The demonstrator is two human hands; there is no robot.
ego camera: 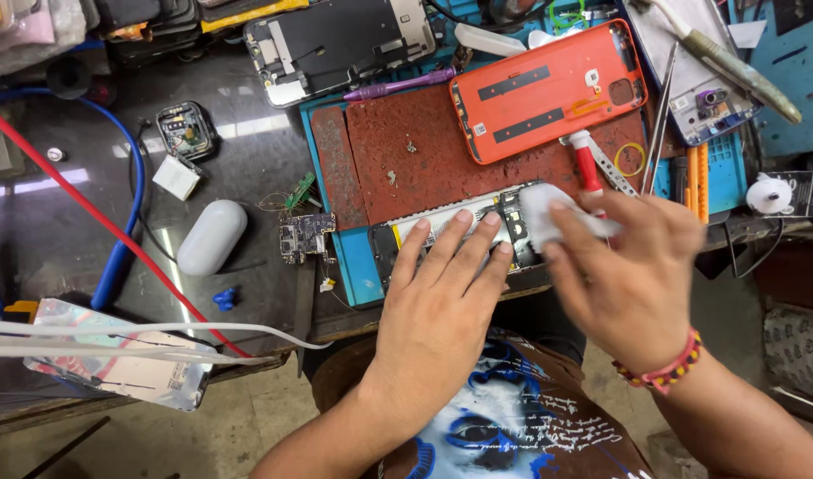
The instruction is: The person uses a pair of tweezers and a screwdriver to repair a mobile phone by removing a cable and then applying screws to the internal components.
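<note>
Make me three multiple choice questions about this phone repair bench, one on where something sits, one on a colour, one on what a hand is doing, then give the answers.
1. Where does the orange back cover lie?
A. on the red mat
B. on the floor
C. in the person's lap

2. What colour is the oval case on the dark table?
A. black
B. white
C. green

3. What is the right hand doing?
A. resting empty
B. gripping the red-handled tool
C. pressing a white wipe on the opened phone

Answers: 1 A, the cover rests on the upper right of the red mat. 2 B, its shell is plain white. 3 C, the fingers press the white wipe against the opened phone, which the left hand steadies; the red-handled tool lies untouched.
</note>
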